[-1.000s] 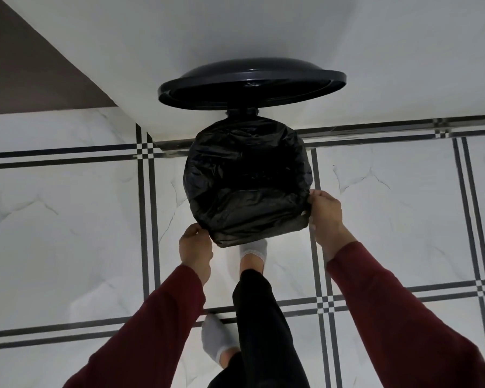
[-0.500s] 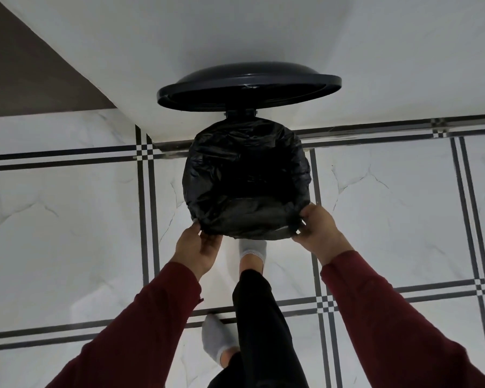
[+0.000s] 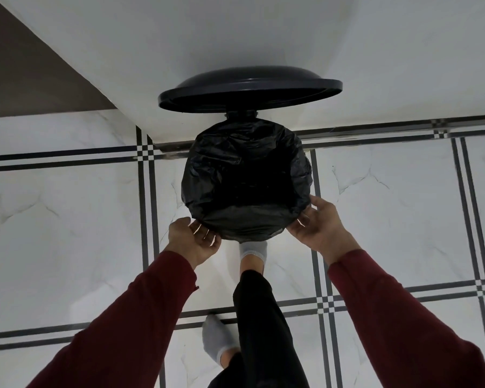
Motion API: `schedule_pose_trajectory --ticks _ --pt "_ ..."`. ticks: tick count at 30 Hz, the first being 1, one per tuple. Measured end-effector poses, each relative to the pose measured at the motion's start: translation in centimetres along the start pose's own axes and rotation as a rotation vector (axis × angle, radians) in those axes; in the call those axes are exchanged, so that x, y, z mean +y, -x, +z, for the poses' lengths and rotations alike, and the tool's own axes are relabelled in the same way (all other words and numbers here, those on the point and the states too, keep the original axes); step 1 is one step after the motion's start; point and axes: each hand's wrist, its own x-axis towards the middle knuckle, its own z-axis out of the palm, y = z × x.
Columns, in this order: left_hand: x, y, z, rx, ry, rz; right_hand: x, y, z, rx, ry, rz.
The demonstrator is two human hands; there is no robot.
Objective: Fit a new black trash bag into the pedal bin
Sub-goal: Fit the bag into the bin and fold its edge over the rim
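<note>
Now the bag goes over the rim. Left of the middle, the left hand (image 3: 192,242) pinches the black trash bag (image 3: 245,180) at the bin's near edge. The bag covers the pedal bin in the middle, lid (image 3: 249,89) up. On the right, the right hand (image 3: 318,224) grips the edge too. Next I think both hands must pull it down all round. White tiled floor (image 3: 67,219) with dark lines lies below.

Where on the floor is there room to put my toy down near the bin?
Bare tile lies left of the bin's trash bag, beyond the left hand, and right of it, past the right hand. It is crowded in front: both hands at the bag's near edge, and a socked foot just below it. The lid stands open against the wall.
</note>
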Motion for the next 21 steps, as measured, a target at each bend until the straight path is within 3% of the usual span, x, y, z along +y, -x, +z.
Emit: schedule_pose_trajectory --ticks 7,10,16,21 --pt "-0.5 0.5 1.3 -0.068 0.03 0.026 1.9 -0.2 1.0 -0.027 -0.184 -0.013" --pt "-0.5 0.3 1.5 -0.069 -0.024 0.021 1.8 0.3 1.3 -0.022 -0.131 0.008" --pt "-1.4 0.1 1.7 -0.047 0.166 0.052 0.5 1.2 0.6 -0.011 -0.061 0.089" --pt "-1.1 0.1 1.9 -0.058 0.061 0.029 1.6 1.4 0.9 -0.057 -0.195 0.012"
